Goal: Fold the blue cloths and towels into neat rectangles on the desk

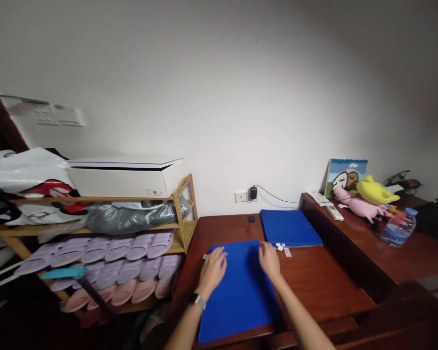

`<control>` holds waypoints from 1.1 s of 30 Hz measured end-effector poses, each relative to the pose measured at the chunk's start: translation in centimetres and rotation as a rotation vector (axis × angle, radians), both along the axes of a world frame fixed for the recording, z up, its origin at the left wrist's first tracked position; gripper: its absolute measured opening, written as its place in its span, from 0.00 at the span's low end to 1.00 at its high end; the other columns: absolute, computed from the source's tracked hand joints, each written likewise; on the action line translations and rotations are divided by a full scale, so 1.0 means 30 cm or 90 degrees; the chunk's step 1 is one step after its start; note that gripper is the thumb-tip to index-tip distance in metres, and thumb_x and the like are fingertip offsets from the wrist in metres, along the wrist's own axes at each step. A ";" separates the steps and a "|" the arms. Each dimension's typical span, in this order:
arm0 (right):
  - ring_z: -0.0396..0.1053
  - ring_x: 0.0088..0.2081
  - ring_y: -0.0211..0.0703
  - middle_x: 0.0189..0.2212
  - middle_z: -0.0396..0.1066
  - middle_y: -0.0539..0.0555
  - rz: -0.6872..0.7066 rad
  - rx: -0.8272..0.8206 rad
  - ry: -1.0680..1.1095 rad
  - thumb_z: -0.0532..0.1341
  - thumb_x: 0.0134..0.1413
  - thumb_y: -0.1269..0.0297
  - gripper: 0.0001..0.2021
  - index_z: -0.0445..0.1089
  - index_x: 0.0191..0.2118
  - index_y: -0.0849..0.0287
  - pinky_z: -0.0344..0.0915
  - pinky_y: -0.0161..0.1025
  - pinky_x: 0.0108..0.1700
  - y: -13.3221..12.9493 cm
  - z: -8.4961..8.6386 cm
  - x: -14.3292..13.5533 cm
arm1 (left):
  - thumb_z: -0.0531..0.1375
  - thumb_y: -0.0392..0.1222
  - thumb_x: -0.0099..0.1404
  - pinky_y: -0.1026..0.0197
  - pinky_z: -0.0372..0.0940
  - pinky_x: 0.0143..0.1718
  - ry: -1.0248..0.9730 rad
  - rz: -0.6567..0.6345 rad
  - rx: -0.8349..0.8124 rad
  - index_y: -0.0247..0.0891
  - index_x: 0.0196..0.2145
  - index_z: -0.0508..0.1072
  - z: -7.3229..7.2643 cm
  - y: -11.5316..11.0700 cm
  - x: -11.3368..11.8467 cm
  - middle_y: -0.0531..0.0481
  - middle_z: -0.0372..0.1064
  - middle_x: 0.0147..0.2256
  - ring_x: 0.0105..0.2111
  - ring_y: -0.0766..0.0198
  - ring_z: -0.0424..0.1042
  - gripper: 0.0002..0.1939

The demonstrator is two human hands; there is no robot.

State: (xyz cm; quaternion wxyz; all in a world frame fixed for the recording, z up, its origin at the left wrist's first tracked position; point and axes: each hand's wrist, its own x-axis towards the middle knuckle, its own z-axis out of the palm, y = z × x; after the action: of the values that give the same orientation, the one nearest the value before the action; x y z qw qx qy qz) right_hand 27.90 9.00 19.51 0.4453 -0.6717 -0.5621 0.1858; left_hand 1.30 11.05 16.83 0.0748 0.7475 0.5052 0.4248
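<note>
A flat, rectangular blue cloth (237,296) lies on the brown table in front of me, a small white tag showing by its left edge. My left hand (213,267) rests on its upper left part, fingers stretched out and slightly apart; a watch with a light band is on that wrist. At the upper right corner of the cloth is my right hand (269,260), its fingers loosely bent over the edge and partly hidden. Behind it, near the wall, a folded blue cloth stack (290,227) has white tags (282,248) at its front edge.
A wooden rack (184,214) at left carries a white box (120,180), plastic-wrapped items and rows of slippers (120,248). On the raised right-hand surface are a remote (335,212), plush toys (375,189), a picture (346,175) and a water bottle (399,228). A plugged-in charger (253,193) trails a cable.
</note>
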 end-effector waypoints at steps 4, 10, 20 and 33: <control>0.59 0.75 0.61 0.74 0.63 0.63 0.013 -0.115 -0.243 0.50 0.72 0.55 0.31 0.67 0.73 0.62 0.56 0.55 0.76 -0.199 -0.336 -0.141 | 0.54 0.49 0.78 0.42 0.66 0.71 0.271 -0.037 -0.010 0.46 0.63 0.78 -0.276 -0.099 0.032 0.44 0.72 0.68 0.69 0.49 0.70 0.23; 0.44 0.80 0.58 0.80 0.45 0.56 0.113 -0.168 -0.348 0.49 0.76 0.49 0.34 0.53 0.80 0.57 0.43 0.60 0.80 -0.278 -0.485 -0.126 | 0.51 0.55 0.79 0.36 0.61 0.72 0.351 0.033 -0.074 0.53 0.73 0.65 -0.415 -0.137 -0.007 0.44 0.62 0.75 0.74 0.45 0.61 0.29; 0.44 0.80 0.52 0.79 0.49 0.53 0.349 -0.084 -0.383 0.47 0.78 0.54 0.29 0.56 0.79 0.50 0.39 0.59 0.81 -0.070 -0.235 0.106 | 0.51 0.49 0.77 0.35 0.67 0.65 0.345 0.142 -0.079 0.44 0.64 0.79 -0.386 -0.386 0.119 0.36 0.77 0.63 0.63 0.39 0.74 0.26; 0.39 0.81 0.50 0.80 0.42 0.54 0.207 -0.227 -0.399 0.42 0.77 0.49 0.34 0.47 0.81 0.57 0.36 0.55 0.81 -0.023 -0.353 0.073 | 0.49 0.55 0.79 0.31 0.53 0.74 0.333 0.184 -0.127 0.49 0.74 0.64 -0.459 -0.159 -0.055 0.41 0.60 0.75 0.75 0.40 0.59 0.31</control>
State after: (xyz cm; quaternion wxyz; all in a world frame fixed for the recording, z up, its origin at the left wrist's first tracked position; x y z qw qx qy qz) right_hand 30.08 8.30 8.92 0.0937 -0.6647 -0.7289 0.1346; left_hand -0.34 6.28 3.05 -0.0457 0.7411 0.6473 0.1724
